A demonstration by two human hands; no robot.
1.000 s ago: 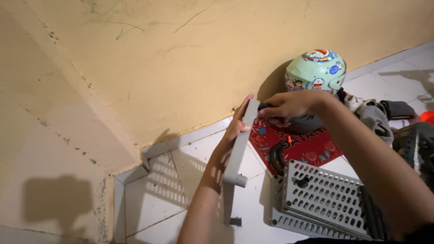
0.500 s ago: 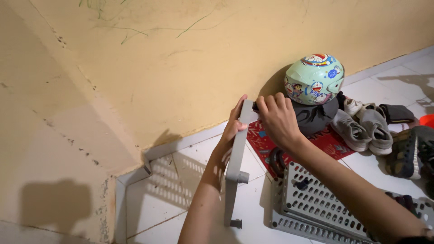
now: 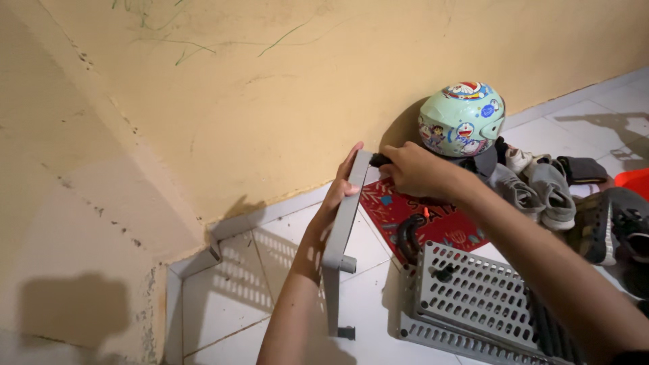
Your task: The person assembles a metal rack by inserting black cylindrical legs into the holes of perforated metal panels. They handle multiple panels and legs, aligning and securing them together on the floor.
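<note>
My left hand [image 3: 341, 188] grips the upper part of a grey plastic side frame [image 3: 340, 233] that stands upright on the white tiled floor. My right hand [image 3: 416, 169] is closed around a small black part [image 3: 376, 160] pressed against the frame's top end. A short grey peg sticks out of the frame lower down. Beside the frame lie stacked grey perforated shelf panels [image 3: 473, 297] with black tubes [image 3: 409, 238] next to them.
A yellow wall [image 3: 270, 88] rises just behind the frame. A light-green helmet [image 3: 462, 119] with cartoon stickers rests on dark cloth by the wall, above a red mat [image 3: 433, 220]. Grey shoes [image 3: 541, 186] and dark sandals [image 3: 608, 226] lie at the right.
My right hand turned on the black part at the frame's top, from fingers over it to a sideways grip. The view shifted slightly; my left hand kept holding the frame.
</note>
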